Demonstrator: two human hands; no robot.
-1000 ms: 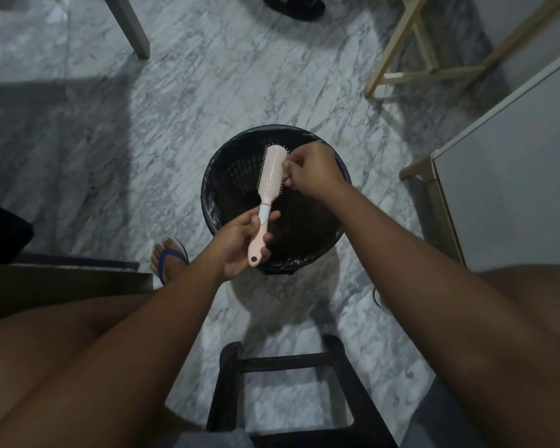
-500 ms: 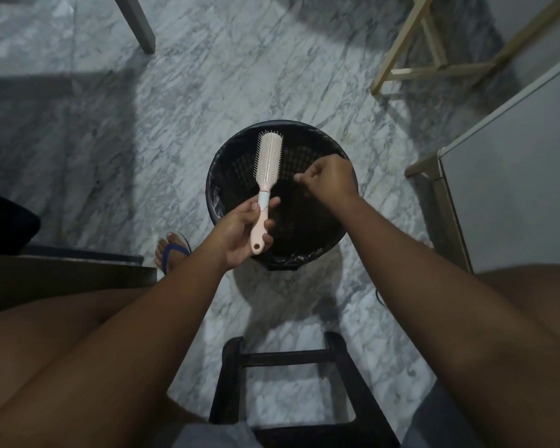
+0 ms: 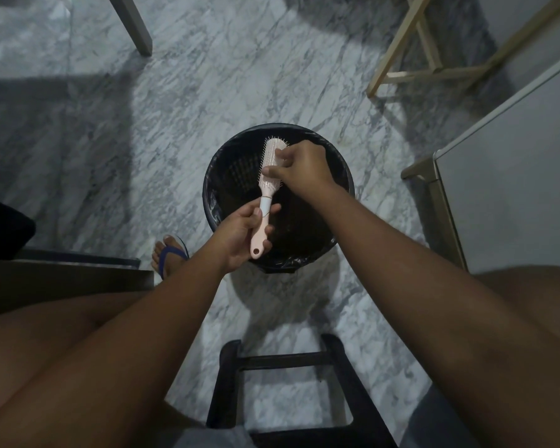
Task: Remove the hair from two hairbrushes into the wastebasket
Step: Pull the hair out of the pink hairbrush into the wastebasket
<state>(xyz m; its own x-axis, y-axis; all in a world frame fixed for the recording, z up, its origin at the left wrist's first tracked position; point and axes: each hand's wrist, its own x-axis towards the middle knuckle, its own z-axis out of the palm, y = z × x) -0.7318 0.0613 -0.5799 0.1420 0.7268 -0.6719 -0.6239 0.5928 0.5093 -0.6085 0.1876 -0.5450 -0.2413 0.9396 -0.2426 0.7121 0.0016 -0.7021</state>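
Left grip: clenched on hairbrush handle, head over wastebasket. Right grip: pinching at bristles, just beyond left; hair not discernible. Risk: loose strands drifting past rim onto floor; hard tug twisting brush free.

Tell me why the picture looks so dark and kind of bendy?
Head view: the room is dim, so the arms and the wastebasket look murky, and big soft shadows lie on the floor. The wide lens bends straight edges near the borders. The hairbrush stays fairly sharp.
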